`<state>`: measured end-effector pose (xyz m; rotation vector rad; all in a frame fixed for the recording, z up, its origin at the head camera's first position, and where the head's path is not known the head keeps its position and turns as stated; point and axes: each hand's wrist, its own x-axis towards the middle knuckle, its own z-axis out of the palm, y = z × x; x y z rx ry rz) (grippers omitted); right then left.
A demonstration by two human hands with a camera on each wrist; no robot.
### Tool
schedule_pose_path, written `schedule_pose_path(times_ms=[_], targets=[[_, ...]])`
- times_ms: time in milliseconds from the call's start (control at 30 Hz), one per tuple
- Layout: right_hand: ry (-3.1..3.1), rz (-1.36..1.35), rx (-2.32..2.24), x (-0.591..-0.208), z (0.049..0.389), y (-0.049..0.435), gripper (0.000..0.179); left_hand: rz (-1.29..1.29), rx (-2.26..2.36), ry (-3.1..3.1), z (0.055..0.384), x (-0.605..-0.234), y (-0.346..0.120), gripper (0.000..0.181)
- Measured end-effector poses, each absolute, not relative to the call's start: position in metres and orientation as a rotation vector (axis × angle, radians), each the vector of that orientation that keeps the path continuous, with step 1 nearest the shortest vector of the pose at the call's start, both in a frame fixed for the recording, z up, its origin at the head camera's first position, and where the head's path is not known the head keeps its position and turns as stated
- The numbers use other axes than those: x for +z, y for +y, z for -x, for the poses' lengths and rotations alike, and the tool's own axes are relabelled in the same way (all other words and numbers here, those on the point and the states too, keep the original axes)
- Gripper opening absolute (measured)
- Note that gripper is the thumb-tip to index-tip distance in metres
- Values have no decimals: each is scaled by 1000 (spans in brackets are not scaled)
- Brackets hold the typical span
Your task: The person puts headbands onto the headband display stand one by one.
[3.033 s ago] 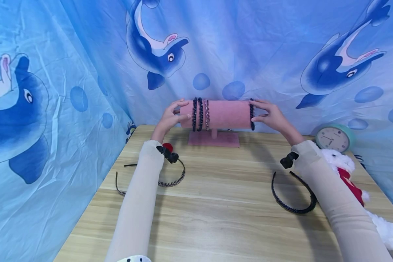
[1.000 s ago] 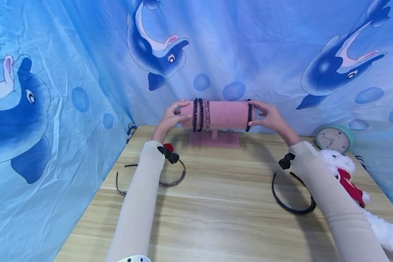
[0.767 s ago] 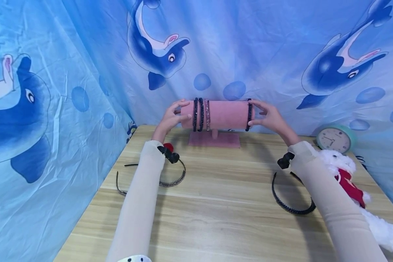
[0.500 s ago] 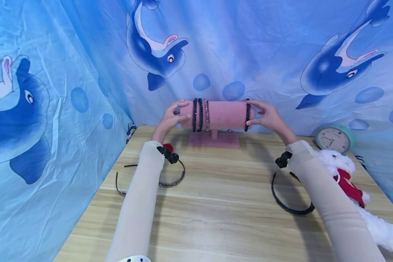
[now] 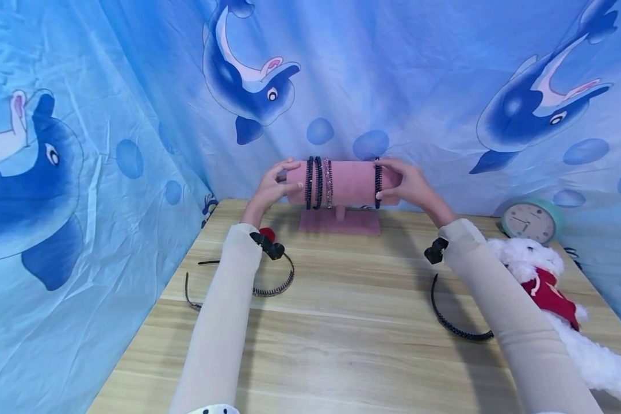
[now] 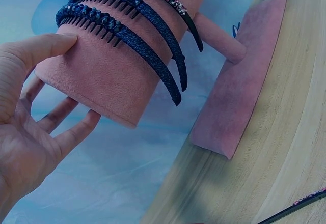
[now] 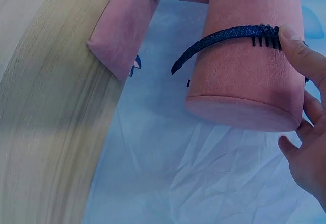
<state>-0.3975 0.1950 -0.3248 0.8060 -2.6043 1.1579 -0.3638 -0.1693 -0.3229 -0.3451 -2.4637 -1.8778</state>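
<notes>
A pink velvety headband stand (image 5: 348, 179) stands at the back of the table, its roll lying sideways on a short post. Toward its left end sit two dark headbands (image 6: 137, 56) with comb teeth and a pink glittery headband (image 5: 329, 184). My left hand (image 5: 270, 185) holds the roll's left end, thumb on the front and fingers behind the end. Nearer the right end, my right hand (image 5: 410, 183) grips another dark toothed headband (image 7: 224, 36) round the roll. The thumb presses on its band in the right wrist view; some fingertips are hidden behind the roll.
On the wooden table (image 5: 331, 322), a toothed headband (image 5: 276, 289) with a red piece near it and a thin band (image 5: 188, 293) lie left. A black headband (image 5: 452, 326) lies right, partly under my forearm. A white plush toy (image 5: 530, 259) and a green clock (image 5: 530, 221) stand right.
My right hand has slid the dark headband leftward along the roll, away from its right end. The left hand has kept its hold on the left end.
</notes>
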Motion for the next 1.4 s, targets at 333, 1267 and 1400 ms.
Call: schedule_pose_path(times_ms=[333, 1267, 1400], targets=[[-2684, -864, 952, -317, 393, 194, 83, 360, -1882, -2438, 368, -328, -169, 61], [-2686, -845, 904, -316, 398, 187, 76, 352, -1811, -2426, 387, -347, -175, 58], [-2682, -859, 861, -315, 398, 180, 75, 355, -1826, -2415, 386, -346, -174, 58]])
